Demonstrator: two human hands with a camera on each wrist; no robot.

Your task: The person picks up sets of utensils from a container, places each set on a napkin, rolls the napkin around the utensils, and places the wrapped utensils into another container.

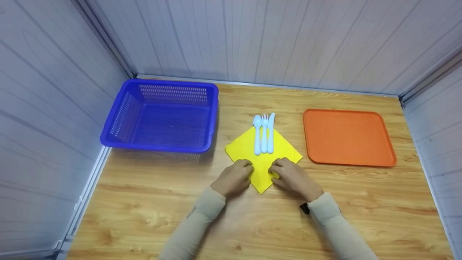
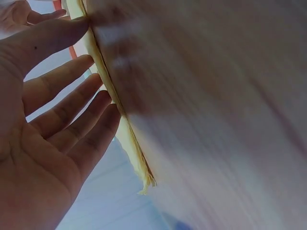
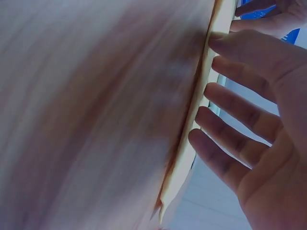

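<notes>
A yellow napkin [image 1: 260,171] lies on the table like a diamond, one corner pointing toward me. On its far half rest a light-blue spoon [image 1: 257,134], fork [image 1: 264,139] and knife [image 1: 271,136], side by side, with their heads beyond its far corner. My left hand [image 1: 234,177] touches the napkin's near left edge. At the near right edge is my right hand [image 1: 293,177], fingertips on the cloth. Both wrist views show the fingers spread and only slightly bent, tips along the napkin's thin edge [image 2: 132,143], with no pinch visible.
A blue plastic basket [image 1: 213,115] with slotted walls stands at the back left. To the right lies an orange tray [image 1: 350,137]. Pale panel walls [image 1: 238,39] close in the wooden table [image 1: 144,202] at the back and sides.
</notes>
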